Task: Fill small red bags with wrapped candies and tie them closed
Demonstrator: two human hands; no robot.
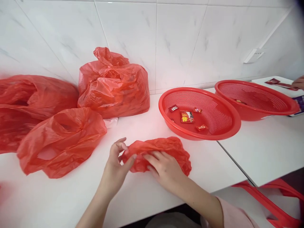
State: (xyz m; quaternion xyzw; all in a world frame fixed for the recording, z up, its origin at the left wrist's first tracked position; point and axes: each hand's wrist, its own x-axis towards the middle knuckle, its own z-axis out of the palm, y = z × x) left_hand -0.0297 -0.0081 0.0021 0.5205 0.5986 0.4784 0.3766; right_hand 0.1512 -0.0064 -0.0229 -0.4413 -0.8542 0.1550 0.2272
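Packets (187,117) in red basket (219,115), left hand (115,169), fingers parted, at crumpled bag (178,151), right hand (165,167) atop it (grip unclear)

bag (167,145): red | basket (213,114): red | table (137,199): white | tiles (178,41): white, grey-veined

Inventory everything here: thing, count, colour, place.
Filled bags: two-plus, red, left rear
Loose bag: one, red, left
Crumpled bag: one, red, front centre
Baskets: two, red, right
Packets: four-plus, red, nearer basket
Small item: one, yellowish, farther basket
Wrapper: one, red, far right
Dark item: one, blue, right edge
Tabletops: two-plus, white, across centre
Wall: one, white, behind
Socket: one, white, wall's right
Stool: count unclear, red, lower right
Co-worker's hand: one, bare, right edge
Sleeve: one, pink, lower right
Hands: two, bare, at crumpled bag
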